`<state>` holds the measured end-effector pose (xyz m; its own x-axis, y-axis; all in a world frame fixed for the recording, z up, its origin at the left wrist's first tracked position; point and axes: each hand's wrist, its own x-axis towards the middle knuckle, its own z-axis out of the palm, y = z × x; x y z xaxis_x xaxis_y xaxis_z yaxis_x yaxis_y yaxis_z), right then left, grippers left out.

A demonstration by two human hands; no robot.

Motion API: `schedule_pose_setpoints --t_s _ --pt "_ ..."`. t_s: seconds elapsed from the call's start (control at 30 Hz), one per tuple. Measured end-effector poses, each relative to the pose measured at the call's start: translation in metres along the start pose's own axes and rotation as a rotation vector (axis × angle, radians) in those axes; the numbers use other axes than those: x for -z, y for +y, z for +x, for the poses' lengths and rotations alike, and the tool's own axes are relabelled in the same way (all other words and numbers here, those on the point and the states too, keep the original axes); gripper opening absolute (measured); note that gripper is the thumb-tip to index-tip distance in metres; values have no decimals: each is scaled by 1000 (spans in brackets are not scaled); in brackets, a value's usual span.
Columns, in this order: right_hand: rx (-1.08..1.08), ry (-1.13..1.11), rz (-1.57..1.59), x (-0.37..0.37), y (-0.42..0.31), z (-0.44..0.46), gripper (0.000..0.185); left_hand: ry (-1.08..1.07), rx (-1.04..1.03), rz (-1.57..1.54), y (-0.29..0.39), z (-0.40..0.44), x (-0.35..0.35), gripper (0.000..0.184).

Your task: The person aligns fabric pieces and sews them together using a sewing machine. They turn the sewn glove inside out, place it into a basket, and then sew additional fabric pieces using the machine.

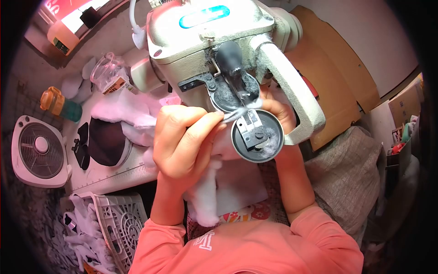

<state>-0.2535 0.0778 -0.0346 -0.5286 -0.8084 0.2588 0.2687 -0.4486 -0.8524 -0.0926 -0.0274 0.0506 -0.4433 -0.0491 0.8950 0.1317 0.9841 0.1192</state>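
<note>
A pale industrial sewing machine [210, 41] stands before me, dusted with lint around its needle area. Its round dark feed disc [269, 153] faces up at me, with a metal bracket and fluff on it. White plush fabric [207, 196] hangs below my left hand [185, 139], which pinches the fabric's edge just left of the discs. That edge runs between the two discs, under the needle. To the right, my right hand [279, 112] grips the fabric close behind the disc; the disc and the machine's curved arm partly hide its fingers.
Plush pieces [123, 107] and a dark cap-shaped piece [107, 141] lie on the left table. Beside them are a fan [41, 150] and a bottle [68, 109]. A crate [121, 223] stands below left, a sack [346, 182] and cardboard [331, 68] at right.
</note>
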Motion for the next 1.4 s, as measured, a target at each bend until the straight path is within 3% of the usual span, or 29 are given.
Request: schedule_pose_setpoints --t_s 0.07,0.1,0.17,0.27,0.4,0.47,0.5,0.6,0.67,0.73,0.77,0.8,0.83,0.87,0.9,0.93,1.0,1.03,1.07,1.13,1.2,1.23,1.27,1.3,1.33,1.37,1.4 --pt "109 18 -341 7 -3 -9 21 2 11 -1 2 -2 0 26" --pt "111 17 -342 5 -3 -9 21 5 22 -3 3 -3 0 26" --pt "332 116 -291 1 -3 -7 22 3 30 0 3 -5 1 26" --pt "269 287 -309 -23 -28 -19 23 -7 61 20 5 -8 0 25" --pt "174 329 -348 -25 -25 -26 26 -44 143 22 11 -20 -13 21" --pt "300 10 -231 -19 -8 -37 30 -61 199 16 22 -44 -33 19" --pt "433 23 -602 -3 17 -50 35 -120 220 -66 30 -57 -40 18" --pt "365 143 -827 8 31 -85 26 -390 258 -134 54 -95 -44 15" --pt "89 -71 -989 27 25 -104 18 -611 285 -290 55 -116 -32 18" --pt "-82 103 -718 17 -3 -112 13 -519 311 -236 52 -104 -10 15" --pt "-13 124 -680 14 -16 -109 11 -405 401 -250 53 -100 -2 11" --pt "-61 156 -533 6 -35 -110 9 -331 630 -274 58 -117 8 12" --pt "42 69 -582 2 -51 -113 9 -172 944 -383 70 -123 9 14" --pt "135 -193 -461 1 -60 -105 9 1 1251 -486 80 -127 10 17" --pt "82 -442 -326 -3 -63 -101 11 -124 1472 -541 84 -134 14 21" --pt "97 -705 -477 -17 -74 -89 12 -122 1491 -540 86 -134 12 21" --pt "78 -902 -452 -49 -54 -97 14 -87 2211 -1427 82 -134 3 37" --pt "-1 -993 -432 -60 -36 -106 15 3 2004 -2118 75 -155 2 41" --pt "-67 -1086 -420 -66 -17 -115 16 8 2009 -2121 76 -150 -2 41" --pt "-187 -1153 -474 -69 -5 -123 21 -271 1947 -1354 84 -131 -10 43" --pt "-144 -1116 -490 -65 -5 -125 24 -247 1899 -1366 85 -133 -7 41" --pt "-96 -962 -405 -62 -10 -123 22 -327 1717 -1262 83 -134 -3 35" --pt "-89 -966 -409 -57 -16 -122 22 -399 1532 -1154 80 -134 -2 29" --pt "38 -622 -579 -52 -22 -121 25 -397 1520 -1153 77 -131 -2 29" --pt "164 -263 -728 -49 -25 -120 28 -378 1313 -1047 75 -127 -2 28" --pt "176 -259 -734 -52 -23 -114 28 -356 1105 -940 72 -122 -3 28" --pt "209 -1 -801 -55 -19 -106 26 -358 1090 -944 69 -117 -4 28"
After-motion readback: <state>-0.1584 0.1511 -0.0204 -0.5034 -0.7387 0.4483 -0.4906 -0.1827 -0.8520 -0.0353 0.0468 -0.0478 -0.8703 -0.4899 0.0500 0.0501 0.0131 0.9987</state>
